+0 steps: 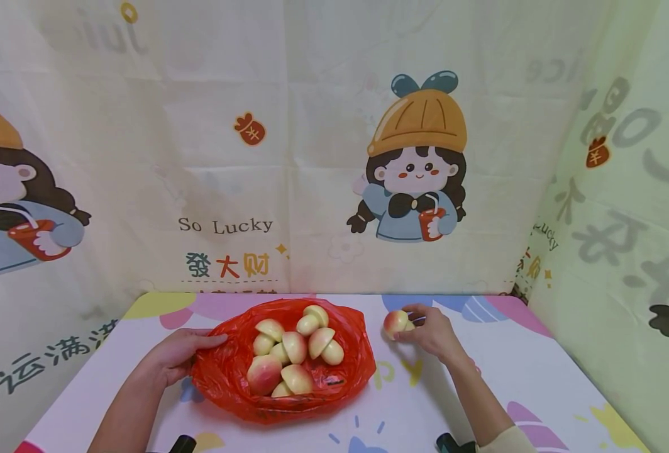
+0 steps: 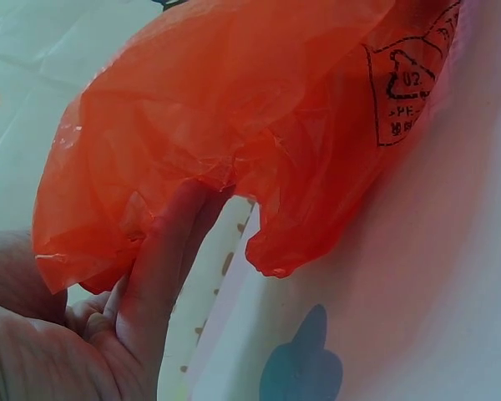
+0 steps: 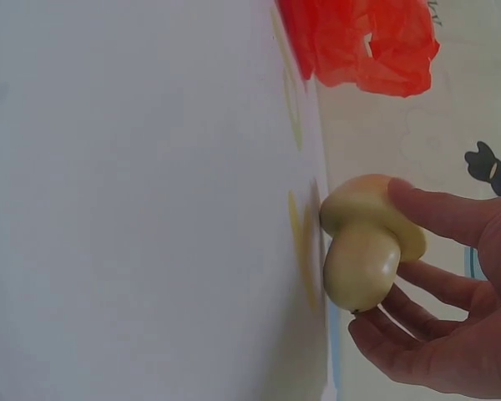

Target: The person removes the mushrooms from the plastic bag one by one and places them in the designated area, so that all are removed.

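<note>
A red plastic bag (image 1: 221, 377) lies spread wide at the middle left, its mouth facing up. Several mushroom models (image 1: 294, 348) with cream stems and pink-tinged caps sit inside it. At the bag's left rim my left hand (image 1: 177, 356) holds the plastic, thumb over the edge and fingers (image 2: 171, 251) outside and under it. To the right of the bag, my right hand (image 1: 433, 335) pinches another mushroom (image 3: 363, 259) low over the table. In the right wrist view the thumb presses on its cap while the fingers curl beneath, stem toward the camera.
The white table (image 1: 414, 409) carries a coloured print. A cream cloth (image 1: 312, 189) with cartoon figures hangs behind it and along both sides. Dark strap ends (image 1: 183, 444) show at the bottom edge near each wrist.
</note>
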